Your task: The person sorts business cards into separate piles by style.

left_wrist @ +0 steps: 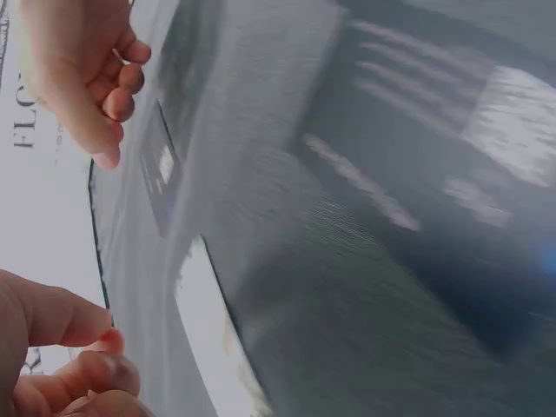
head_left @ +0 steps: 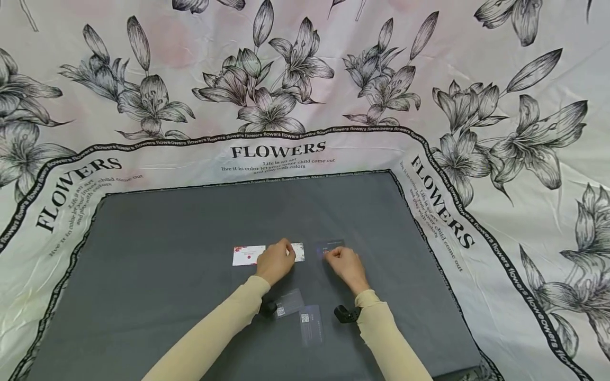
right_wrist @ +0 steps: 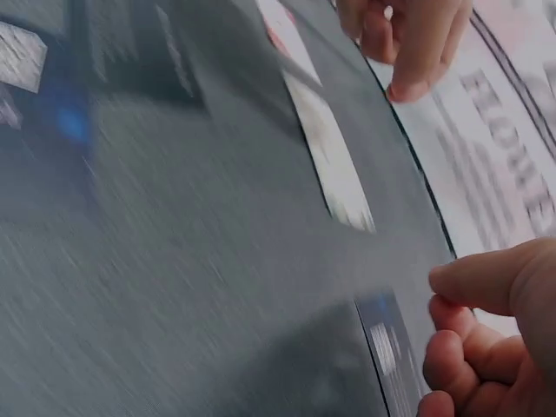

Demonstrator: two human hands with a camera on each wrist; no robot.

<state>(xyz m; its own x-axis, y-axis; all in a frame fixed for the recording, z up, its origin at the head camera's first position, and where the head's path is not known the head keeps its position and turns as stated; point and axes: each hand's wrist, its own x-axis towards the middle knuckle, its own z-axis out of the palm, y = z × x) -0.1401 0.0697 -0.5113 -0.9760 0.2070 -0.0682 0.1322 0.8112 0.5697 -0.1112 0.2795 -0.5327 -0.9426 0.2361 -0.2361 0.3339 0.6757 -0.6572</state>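
Observation:
My left hand (head_left: 276,262) hovers above two white cards lying end to end, one with red print (head_left: 245,255) and one with grey floral print (head_left: 299,252). Its fingers are loosely curled, thumb close to the index finger, with nothing visible between them. My right hand (head_left: 348,269) is beside and above a dark see-through card (head_left: 330,244), fingers likewise loosely curled. In the right wrist view that card (right_wrist: 387,352) lies flat on the cloth, just left of the right fingertips (right_wrist: 447,356).
Nearer my body, two see-through cards with white square codes lie on the grey cloth, one tilted (head_left: 289,303) and one lengthwise (head_left: 311,325). A white border (head_left: 281,159) with FLOWERS lettering and lily drawings surrounds the grey area. Dark wrist cameras (head_left: 347,314) hang below the sleeves.

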